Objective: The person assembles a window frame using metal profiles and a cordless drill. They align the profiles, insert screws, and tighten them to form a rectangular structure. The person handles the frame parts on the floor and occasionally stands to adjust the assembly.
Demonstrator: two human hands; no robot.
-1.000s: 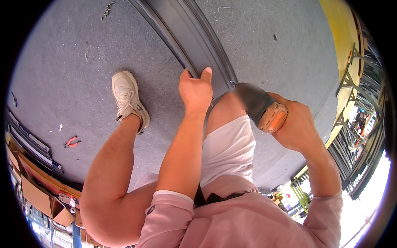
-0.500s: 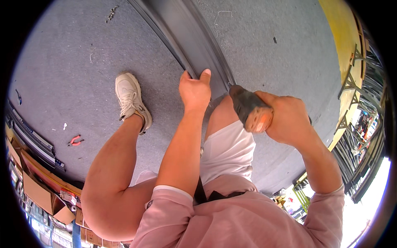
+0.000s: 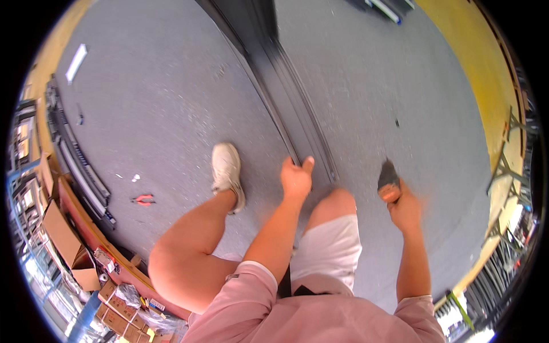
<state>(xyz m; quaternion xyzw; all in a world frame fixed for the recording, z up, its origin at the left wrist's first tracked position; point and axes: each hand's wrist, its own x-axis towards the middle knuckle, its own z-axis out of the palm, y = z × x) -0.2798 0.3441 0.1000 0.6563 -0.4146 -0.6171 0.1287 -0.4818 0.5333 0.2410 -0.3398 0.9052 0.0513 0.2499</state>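
Observation:
A long dark grey metal frame (image 3: 297,114) slants from the far side of the floor toward my right knee. My left hand (image 3: 297,182) is closed on the left edge of its near end, thumb on top. To the right of the frame, apart from it, my right hand (image 3: 407,210) is wrapped round a black and orange power drill (image 3: 388,182). The tip of the drill points away from me over the floor and is blurred. A darker upright part (image 3: 260,26) of the frame rises at its far end.
Red-handled pliers (image 3: 144,199) lie on the grey floor at left, near my shoe (image 3: 226,168). Dark metal strips (image 3: 80,163) and cardboard boxes (image 3: 63,234) line the left side. More profiles (image 3: 386,10) lie at the far right. Metal stock is racked along the right edge (image 3: 494,280).
My right hand has drawn the drill away from the frame's near right corner, out to the right. My left hand keeps its grip on the frame. The view has shifted and takes in more floor.

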